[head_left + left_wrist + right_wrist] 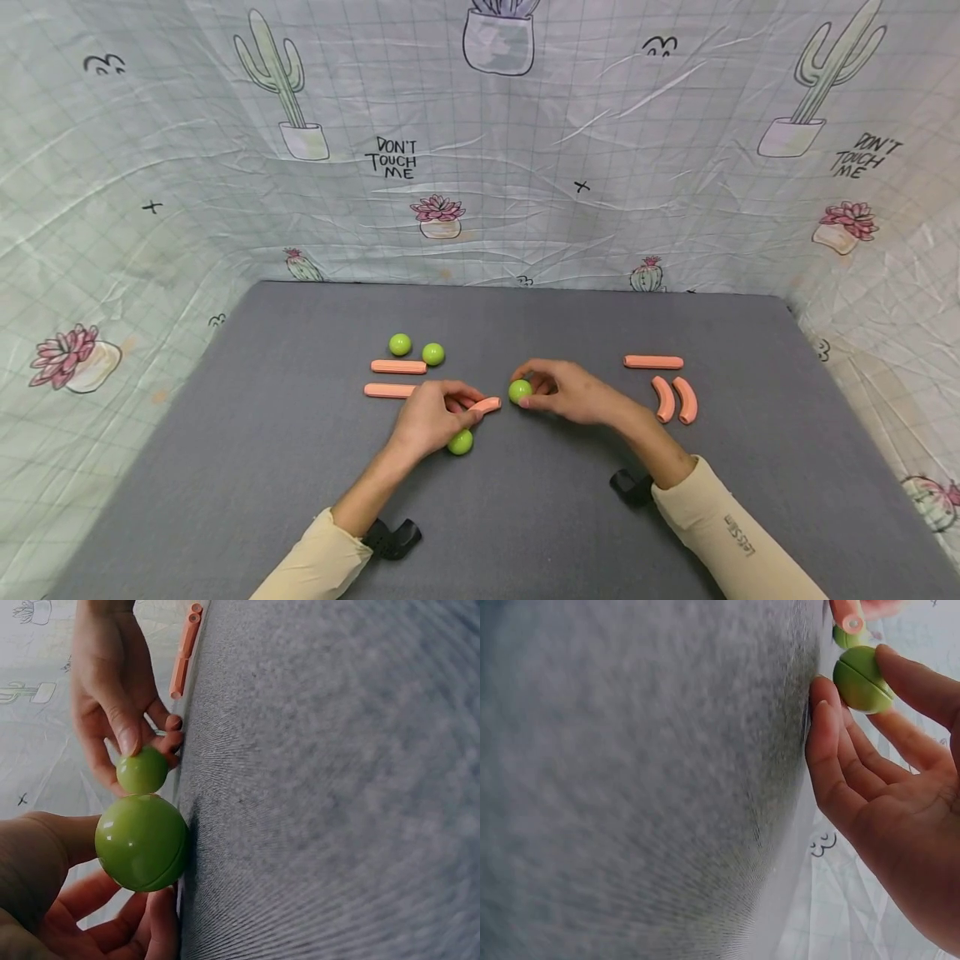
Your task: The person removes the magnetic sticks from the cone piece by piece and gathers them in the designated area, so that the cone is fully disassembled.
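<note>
My left hand [429, 419] pinches a short salmon-coloured tube piece [487, 405] between thumb and fingers. Its hollow end shows in the right wrist view, and the fingers cover the rest. Across a small gap, a green ball [519, 390] is pinched by my right hand [576, 393]; a seam runs round it. Just below the left thumb, another green ball [460, 442] lies on the grey table [525, 517]. That ball looms large in the left wrist view, hiding the tube piece there.
Left of the hands lie two straight salmon pieces [398, 367], the nearer partly behind the left hand, and two green balls [401, 344]. On the right are one straight piece [653, 362] and two curved pieces [686, 401]. A cactus-printed cloth [510, 167] surrounds the table.
</note>
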`<state>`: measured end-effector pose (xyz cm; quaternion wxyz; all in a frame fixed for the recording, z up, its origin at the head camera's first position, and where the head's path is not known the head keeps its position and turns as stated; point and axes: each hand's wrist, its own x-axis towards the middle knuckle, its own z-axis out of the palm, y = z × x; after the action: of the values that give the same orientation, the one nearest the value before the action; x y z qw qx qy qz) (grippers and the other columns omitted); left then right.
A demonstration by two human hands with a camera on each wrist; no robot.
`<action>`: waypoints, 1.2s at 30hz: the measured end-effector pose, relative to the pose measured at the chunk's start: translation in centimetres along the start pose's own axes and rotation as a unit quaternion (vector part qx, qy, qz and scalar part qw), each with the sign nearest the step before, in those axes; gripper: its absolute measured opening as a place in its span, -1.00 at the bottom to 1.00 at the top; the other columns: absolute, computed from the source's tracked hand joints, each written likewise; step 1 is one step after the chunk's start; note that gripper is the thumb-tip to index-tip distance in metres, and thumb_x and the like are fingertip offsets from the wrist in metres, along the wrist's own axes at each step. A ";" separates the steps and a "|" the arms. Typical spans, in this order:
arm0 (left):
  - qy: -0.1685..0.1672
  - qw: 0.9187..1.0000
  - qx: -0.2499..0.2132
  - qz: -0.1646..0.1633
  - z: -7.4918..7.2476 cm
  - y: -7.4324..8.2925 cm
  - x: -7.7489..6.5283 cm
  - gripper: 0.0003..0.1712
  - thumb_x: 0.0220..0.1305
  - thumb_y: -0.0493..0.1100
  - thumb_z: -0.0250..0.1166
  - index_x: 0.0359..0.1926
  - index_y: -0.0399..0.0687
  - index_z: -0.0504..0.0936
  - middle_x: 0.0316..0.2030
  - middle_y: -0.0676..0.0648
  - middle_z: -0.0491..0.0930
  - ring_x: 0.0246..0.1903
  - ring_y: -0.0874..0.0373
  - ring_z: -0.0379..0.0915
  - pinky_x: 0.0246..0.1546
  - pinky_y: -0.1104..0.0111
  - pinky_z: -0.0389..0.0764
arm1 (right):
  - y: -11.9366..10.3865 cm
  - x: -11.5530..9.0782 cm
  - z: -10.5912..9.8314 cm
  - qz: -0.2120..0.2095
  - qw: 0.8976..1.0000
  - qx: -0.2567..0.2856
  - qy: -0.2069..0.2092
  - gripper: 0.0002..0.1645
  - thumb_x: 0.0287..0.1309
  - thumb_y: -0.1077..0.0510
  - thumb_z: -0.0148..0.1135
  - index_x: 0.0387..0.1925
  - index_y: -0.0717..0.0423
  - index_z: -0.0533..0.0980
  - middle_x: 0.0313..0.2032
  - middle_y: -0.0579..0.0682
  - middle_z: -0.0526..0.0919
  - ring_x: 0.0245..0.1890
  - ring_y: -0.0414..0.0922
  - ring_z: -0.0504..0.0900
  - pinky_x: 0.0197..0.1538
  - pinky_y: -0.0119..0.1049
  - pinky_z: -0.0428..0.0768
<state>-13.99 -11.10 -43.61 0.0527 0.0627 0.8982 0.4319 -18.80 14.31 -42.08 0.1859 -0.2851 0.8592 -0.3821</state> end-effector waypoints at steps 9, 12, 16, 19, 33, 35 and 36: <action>-0.008 1.000 0.004 0.005 0.2 0.0 -0.1 -0.86 0.23 -0.13 0.55 -0.19 0.05 0.82 -0.42 0.06 0.72 -0.45 0.31 0.54 -0.38 0.42 0.55 | -0.2 0.8 -0.4 0.007 1.000 0.002 0.025 -0.57 0.41 0.10 0.34 0.24 0.09 0.55 -0.02 0.08 0.74 -0.03 -0.07 0.73 -0.08 -0.21 0.67; -0.021 1.000 0.006 0.007 0.0 -0.2 -0.3 -0.83 0.26 -0.13 0.52 -0.14 0.03 0.80 -0.37 0.06 0.72 -0.39 0.30 0.55 -0.30 0.42 0.56 | -0.3 1.2 -0.3 0.003 1.000 0.004 0.028 -0.57 0.42 0.09 0.33 0.24 0.08 0.55 0.00 0.09 0.74 -0.01 -0.05 0.74 -0.06 -0.20 0.68; -0.048 0.999 0.003 0.017 -0.4 -0.4 -0.6 -0.77 0.30 -0.11 0.48 -0.04 0.01 0.78 -0.28 0.06 0.72 -0.28 0.29 0.55 -0.18 0.42 0.56 | -0.4 1.8 -0.1 -0.002 0.999 0.003 0.039 -0.59 0.40 0.08 0.35 0.21 0.05 0.57 -0.01 0.07 0.75 -0.04 -0.08 0.73 -0.06 -0.23 0.66; -0.070 0.997 -0.001 0.029 -0.7 -0.5 -0.6 -0.72 0.32 -0.08 0.46 0.03 0.00 0.76 -0.22 0.05 0.72 -0.22 0.27 0.56 -0.12 0.40 0.56 | -0.4 2.4 -0.1 -0.006 0.999 -0.005 0.050 -0.62 0.37 0.08 0.38 0.17 0.01 0.60 -0.06 0.03 0.75 -0.11 -0.12 0.70 -0.09 -0.26 0.62; -0.138 0.989 -0.022 0.052 -2.1 -0.9 -0.9 -0.48 0.28 0.00 0.50 0.23 0.02 0.67 0.00 0.00 0.72 -0.01 0.15 0.61 0.00 0.35 0.58 | -0.8 4.8 -0.1 -0.009 0.998 -0.033 0.062 -0.60 0.36 0.07 0.39 0.19 0.00 0.61 -0.06 0.01 0.74 -0.08 -0.11 0.68 -0.01 -0.19 0.63; -0.148 0.987 -0.032 0.053 -2.3 -1.0 -1.0 -0.44 0.27 0.00 0.51 0.26 -0.01 0.64 0.03 -0.03 0.71 0.03 0.12 0.60 0.01 0.35 0.60 | -1.0 5.2 0.0 -0.008 0.998 -0.031 0.061 -0.60 0.36 0.07 0.40 0.18 0.01 0.61 -0.06 0.01 0.74 -0.07 -0.10 0.68 -0.01 -0.20 0.63; -0.153 0.986 -0.037 0.054 -2.4 -1.1 -1.0 -0.42 0.27 0.00 0.51 0.27 -0.02 0.63 0.05 -0.04 0.70 0.06 0.11 0.59 0.02 0.35 0.61 | -1.1 5.3 0.0 -0.009 0.998 -0.029 0.060 -0.60 0.36 0.08 0.40 0.18 0.02 0.61 -0.06 0.02 0.74 -0.06 -0.09 0.69 -0.01 -0.20 0.63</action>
<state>-13.44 -13.76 -42.97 0.1686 0.1741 0.8582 0.4524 -22.52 10.36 -41.80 0.1222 -0.2742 0.8771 -0.3749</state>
